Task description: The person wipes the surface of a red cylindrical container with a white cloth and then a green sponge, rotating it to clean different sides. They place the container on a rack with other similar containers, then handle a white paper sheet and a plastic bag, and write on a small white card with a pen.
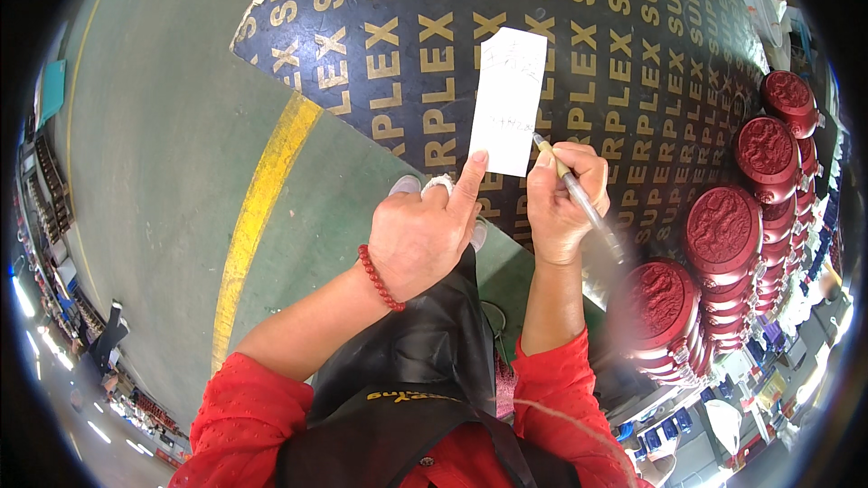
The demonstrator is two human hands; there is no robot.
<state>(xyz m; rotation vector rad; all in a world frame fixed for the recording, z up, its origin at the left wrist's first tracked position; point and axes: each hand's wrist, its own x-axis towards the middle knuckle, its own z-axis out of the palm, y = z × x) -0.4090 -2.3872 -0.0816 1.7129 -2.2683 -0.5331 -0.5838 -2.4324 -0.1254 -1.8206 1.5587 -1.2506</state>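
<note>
A white paper slip with handwriting and one cut corner lies on a dark board. My left hand holds the slip's lower left corner down with its stretched index finger; its other fingers are curled. Something small and white, which I cannot make out, shows at those curled fingers. A pen with a clear barrel sits in the closed grip of my right hand. Its tip meets the slip's right edge, beside a written line.
Stacks of dark red, round lidded vessels with raised relief tops line the board's right side. White crumpled material is at the far right. A yellow stripe crosses the green floor on the left.
</note>
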